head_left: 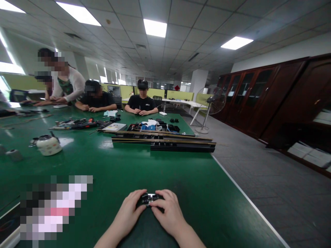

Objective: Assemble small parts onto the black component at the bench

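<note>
Between my two hands is a small black part with shiny metal pieces [149, 197], just above or on the green tabletop; whether it touches the table I cannot tell. My left hand [132, 208] grips its left end, with thumb in front and fingers behind. On the other end, my right hand [168, 210] closes in the same way, its fingertips over the top edge. Its exact kind is too small to make out, and both ends are covered by my fingers.
Long black rails with thin brass-coloured rods [181, 147] lie across the green table [124, 168]. A cream jar [48, 144] stands at left, near grey spools [14, 155]. Tools [77, 123] lie farther back. Several people [141, 103] are at the far side. A fan [209, 103] stands right.
</note>
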Available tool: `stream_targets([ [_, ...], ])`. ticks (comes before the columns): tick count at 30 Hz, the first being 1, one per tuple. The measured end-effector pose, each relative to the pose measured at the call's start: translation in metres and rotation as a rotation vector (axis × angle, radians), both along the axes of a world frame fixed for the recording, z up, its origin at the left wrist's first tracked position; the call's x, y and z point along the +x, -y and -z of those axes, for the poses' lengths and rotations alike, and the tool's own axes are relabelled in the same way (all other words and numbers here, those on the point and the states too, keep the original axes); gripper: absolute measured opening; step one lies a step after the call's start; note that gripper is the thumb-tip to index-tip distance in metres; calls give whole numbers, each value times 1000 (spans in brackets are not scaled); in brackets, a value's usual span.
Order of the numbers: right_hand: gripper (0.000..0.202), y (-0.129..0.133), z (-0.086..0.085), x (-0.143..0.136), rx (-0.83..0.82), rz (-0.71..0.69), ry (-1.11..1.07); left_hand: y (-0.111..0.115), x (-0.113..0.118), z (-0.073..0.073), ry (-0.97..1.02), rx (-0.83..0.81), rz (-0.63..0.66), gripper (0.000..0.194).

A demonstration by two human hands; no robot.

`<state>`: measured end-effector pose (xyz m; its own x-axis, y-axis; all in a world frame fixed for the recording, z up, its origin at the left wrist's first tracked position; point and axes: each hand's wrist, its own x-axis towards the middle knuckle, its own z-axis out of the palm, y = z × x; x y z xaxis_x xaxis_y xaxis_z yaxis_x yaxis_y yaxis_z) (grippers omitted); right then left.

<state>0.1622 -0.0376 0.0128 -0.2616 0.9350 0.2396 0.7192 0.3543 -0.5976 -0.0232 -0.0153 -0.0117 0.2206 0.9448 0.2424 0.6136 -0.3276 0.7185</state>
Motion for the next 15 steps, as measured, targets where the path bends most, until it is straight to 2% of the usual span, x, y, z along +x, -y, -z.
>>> stream_targets([
  [7, 20, 0, -4, 0, 10, 38, -100, 1, 1, -1, -4, -36, -12, 38],
  [11, 24, -6, 4, 4, 17, 144, -233, 2, 1, -2, -7, -53, -17, 40],
  [15, 28, -11, 14, 7, 17, 255, -228, 3, 1, -1, -2, -54, -22, 43],
])
